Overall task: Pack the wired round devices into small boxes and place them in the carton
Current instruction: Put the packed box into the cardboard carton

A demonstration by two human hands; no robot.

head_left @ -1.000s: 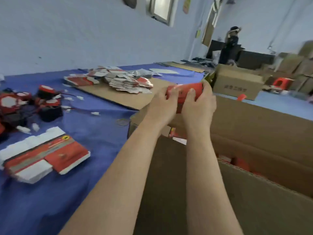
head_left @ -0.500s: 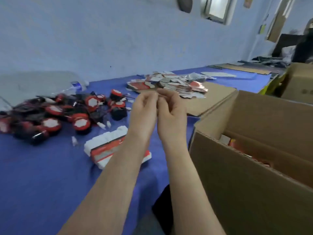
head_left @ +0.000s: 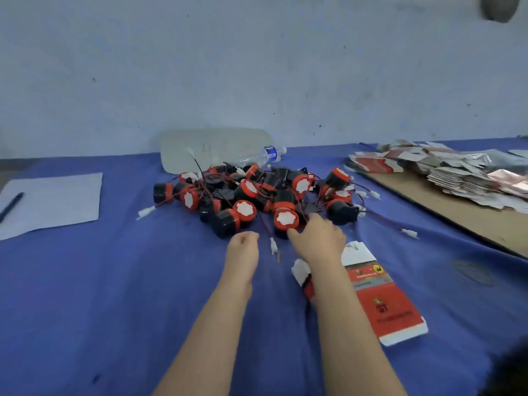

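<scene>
Right hand [head_left: 317, 238], fingers spread, touches nearest device [head_left: 285, 220] in heap of wired round devices [head_left: 248, 190] (not gripped yet). Left hand [head_left: 243, 247] loosely curled, empty. Flat small boxes [head_left: 385, 304] beside wrist, ready.

Pen [head_left: 11, 205] on white paper [head_left: 63, 201], far left; water bottle [head_left: 257, 158] lying near wall.

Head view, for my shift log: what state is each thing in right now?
left hand: loosely curled, holding nothing.
right hand: at the front round device; grip unclear.
round devices: loose, tangled heap, unboxed.
small boxes: flat, unfolded, stacked.
water bottle: lying on its side.
pen: lying on the paper sheet.
</scene>
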